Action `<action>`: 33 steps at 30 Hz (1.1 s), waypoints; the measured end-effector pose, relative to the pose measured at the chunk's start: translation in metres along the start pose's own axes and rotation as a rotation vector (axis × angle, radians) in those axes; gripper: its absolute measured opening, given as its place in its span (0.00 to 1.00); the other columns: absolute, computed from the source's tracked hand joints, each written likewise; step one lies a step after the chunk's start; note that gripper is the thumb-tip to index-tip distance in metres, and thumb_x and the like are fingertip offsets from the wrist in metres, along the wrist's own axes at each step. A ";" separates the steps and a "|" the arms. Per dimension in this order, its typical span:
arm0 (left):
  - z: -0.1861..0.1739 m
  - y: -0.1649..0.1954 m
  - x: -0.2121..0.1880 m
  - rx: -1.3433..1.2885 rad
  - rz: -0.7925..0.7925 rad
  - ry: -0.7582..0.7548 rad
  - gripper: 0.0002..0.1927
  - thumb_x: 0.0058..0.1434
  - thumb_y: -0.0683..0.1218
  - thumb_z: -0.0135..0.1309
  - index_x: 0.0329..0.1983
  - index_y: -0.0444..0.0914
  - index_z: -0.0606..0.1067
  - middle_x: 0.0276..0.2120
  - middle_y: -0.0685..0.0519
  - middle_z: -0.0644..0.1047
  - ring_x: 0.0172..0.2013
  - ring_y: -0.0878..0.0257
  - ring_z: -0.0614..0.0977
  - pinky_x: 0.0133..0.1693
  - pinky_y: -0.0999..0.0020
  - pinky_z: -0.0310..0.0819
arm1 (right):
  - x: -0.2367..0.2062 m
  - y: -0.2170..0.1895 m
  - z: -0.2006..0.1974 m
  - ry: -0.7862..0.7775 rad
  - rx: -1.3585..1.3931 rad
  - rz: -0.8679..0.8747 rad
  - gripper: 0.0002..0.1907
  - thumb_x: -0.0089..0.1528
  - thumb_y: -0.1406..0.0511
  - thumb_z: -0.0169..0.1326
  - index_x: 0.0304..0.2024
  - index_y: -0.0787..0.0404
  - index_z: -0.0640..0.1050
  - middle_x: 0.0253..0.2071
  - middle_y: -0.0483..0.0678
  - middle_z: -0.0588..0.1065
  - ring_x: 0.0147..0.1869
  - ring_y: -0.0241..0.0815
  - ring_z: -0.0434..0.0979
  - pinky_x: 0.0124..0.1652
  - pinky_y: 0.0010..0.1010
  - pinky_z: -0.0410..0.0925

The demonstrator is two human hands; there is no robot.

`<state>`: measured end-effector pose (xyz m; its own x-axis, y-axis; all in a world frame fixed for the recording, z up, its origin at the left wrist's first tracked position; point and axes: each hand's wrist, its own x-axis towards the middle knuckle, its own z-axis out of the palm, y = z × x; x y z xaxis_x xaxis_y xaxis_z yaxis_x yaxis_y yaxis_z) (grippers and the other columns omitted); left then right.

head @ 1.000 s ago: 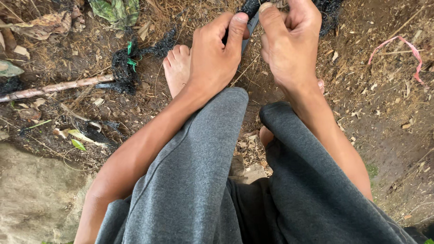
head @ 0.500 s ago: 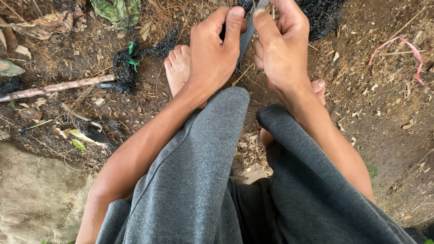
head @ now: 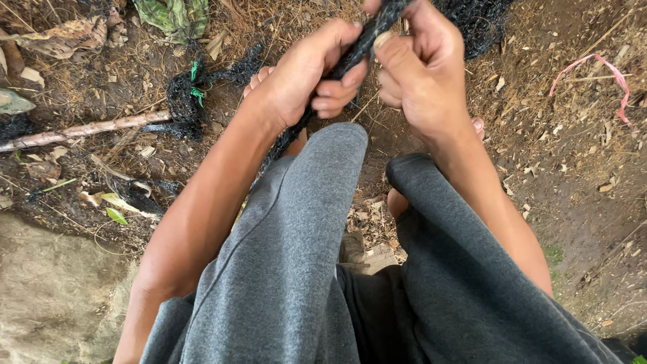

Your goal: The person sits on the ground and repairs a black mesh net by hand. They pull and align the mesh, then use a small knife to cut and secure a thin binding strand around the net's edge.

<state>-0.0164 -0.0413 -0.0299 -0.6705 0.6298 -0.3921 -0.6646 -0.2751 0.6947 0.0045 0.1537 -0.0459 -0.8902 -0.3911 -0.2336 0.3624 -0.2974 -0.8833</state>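
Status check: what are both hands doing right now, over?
Left hand and right hand both shut on a twisted strand of black netting. Strand runs down past the left knee. Nothing in the way.

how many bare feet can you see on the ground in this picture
2. The left foot shows its toes just behind the left hand. The right foot peeks out beside the right wrist, mostly hidden by the right hand and forearm.

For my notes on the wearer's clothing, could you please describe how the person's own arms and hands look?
Both arms are bare to above the elbow, with no sleeves in view. The left hand and right hand wear no gloves, rings, watch or bands. Fingernails are short. Grey knit trousers cover the legs below them.
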 end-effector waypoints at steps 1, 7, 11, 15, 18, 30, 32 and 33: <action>0.002 -0.002 0.003 0.067 0.069 0.013 0.26 0.75 0.60 0.35 0.30 0.39 0.71 0.18 0.58 0.69 0.17 0.67 0.69 0.23 0.70 0.64 | 0.000 0.000 -0.001 0.030 -0.050 -0.035 0.10 0.81 0.69 0.49 0.64 0.66 0.70 0.21 0.38 0.62 0.17 0.26 0.53 0.18 0.21 0.47; 0.026 -0.022 0.005 0.989 0.677 0.538 0.19 0.80 0.55 0.47 0.42 0.34 0.73 0.25 0.49 0.75 0.25 0.60 0.78 0.30 0.63 0.69 | 0.002 -0.003 -0.002 0.244 -0.146 -0.086 0.13 0.80 0.70 0.48 0.66 0.69 0.72 0.21 0.38 0.63 0.17 0.27 0.54 0.17 0.23 0.49; 0.030 -0.023 0.004 0.868 0.490 0.620 0.20 0.77 0.53 0.46 0.36 0.35 0.76 0.20 0.50 0.73 0.19 0.61 0.75 0.26 0.63 0.65 | 0.000 -0.003 0.007 0.268 -0.101 -0.018 0.16 0.78 0.69 0.47 0.68 0.66 0.72 0.24 0.38 0.64 0.17 0.26 0.54 0.17 0.23 0.48; 0.030 -0.021 0.007 0.773 0.586 0.659 0.20 0.78 0.53 0.46 0.37 0.36 0.78 0.23 0.54 0.78 0.22 0.67 0.79 0.27 0.67 0.70 | 0.003 -0.001 0.011 0.273 -0.127 -0.008 0.15 0.77 0.70 0.47 0.66 0.65 0.73 0.24 0.38 0.64 0.19 0.27 0.55 0.19 0.25 0.50; 0.028 -0.021 0.008 0.722 0.620 0.632 0.21 0.79 0.54 0.46 0.37 0.35 0.78 0.23 0.55 0.77 0.23 0.69 0.76 0.27 0.68 0.68 | 0.004 0.001 0.010 0.274 -0.111 -0.009 0.14 0.78 0.70 0.48 0.66 0.66 0.74 0.22 0.38 0.63 0.17 0.26 0.55 0.18 0.24 0.49; 0.009 0.001 -0.001 0.115 0.118 0.042 0.28 0.75 0.64 0.38 0.33 0.38 0.72 0.16 0.62 0.61 0.15 0.73 0.60 0.17 0.75 0.51 | 0.003 -0.013 0.002 0.125 0.094 0.045 0.06 0.76 0.67 0.48 0.52 0.62 0.75 0.20 0.35 0.58 0.17 0.24 0.49 0.19 0.23 0.45; 0.007 0.004 -0.003 0.000 0.002 -0.053 0.28 0.76 0.63 0.38 0.33 0.38 0.71 0.16 0.61 0.61 0.14 0.73 0.59 0.16 0.75 0.50 | 0.001 -0.015 0.002 0.102 0.057 0.050 0.09 0.73 0.65 0.48 0.53 0.59 0.75 0.21 0.37 0.61 0.17 0.24 0.49 0.19 0.22 0.44; 0.007 0.003 -0.001 0.020 0.070 -0.045 0.29 0.76 0.64 0.37 0.35 0.37 0.72 0.17 0.60 0.63 0.16 0.72 0.62 0.19 0.73 0.56 | 0.000 -0.015 0.001 0.103 0.008 0.022 0.09 0.73 0.64 0.47 0.53 0.59 0.74 0.22 0.40 0.66 0.17 0.25 0.50 0.19 0.22 0.45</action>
<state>-0.0154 -0.0378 -0.0226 -0.6996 0.6415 -0.3148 -0.6092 -0.3052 0.7319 -0.0008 0.1572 -0.0321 -0.9056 -0.3062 -0.2934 0.3837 -0.2969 -0.8744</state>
